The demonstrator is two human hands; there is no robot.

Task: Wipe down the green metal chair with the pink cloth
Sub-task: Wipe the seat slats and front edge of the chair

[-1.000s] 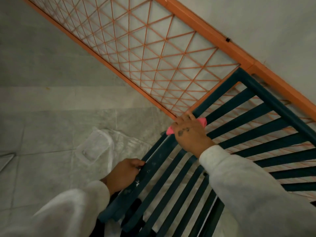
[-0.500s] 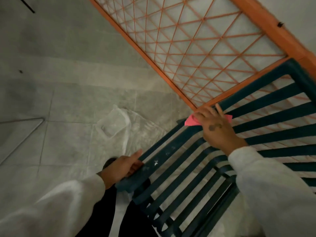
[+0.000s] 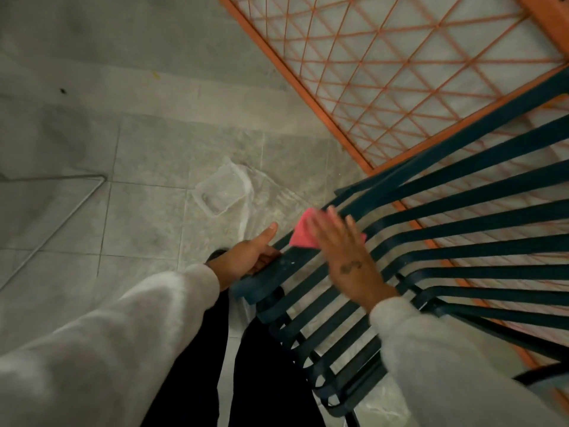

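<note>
The dark green metal chair [image 3: 455, 241] with flat slats fills the right half of the view, seen from above. My right hand [image 3: 348, 257] lies flat with spread fingers on the pink cloth [image 3: 303, 234], pressing it onto the slats near the chair's left rail. My left hand [image 3: 252, 257] grips that rail's near end from the left, thumb pointing up. Grey sleeves cover both arms.
An orange metal frame with diamond mesh [image 3: 385, 66] leans behind the chair. A clear plastic container [image 3: 220, 192] sits on plastic sheeting on the grey tiled floor. A thin metal rod frame [image 3: 61, 211] lies at the left. My dark trouser legs [image 3: 264, 380] are at the bottom.
My right hand has slid the pink cloth down the rail toward my left hand. The view has shifted, so the chair and orange frame sit further right.
</note>
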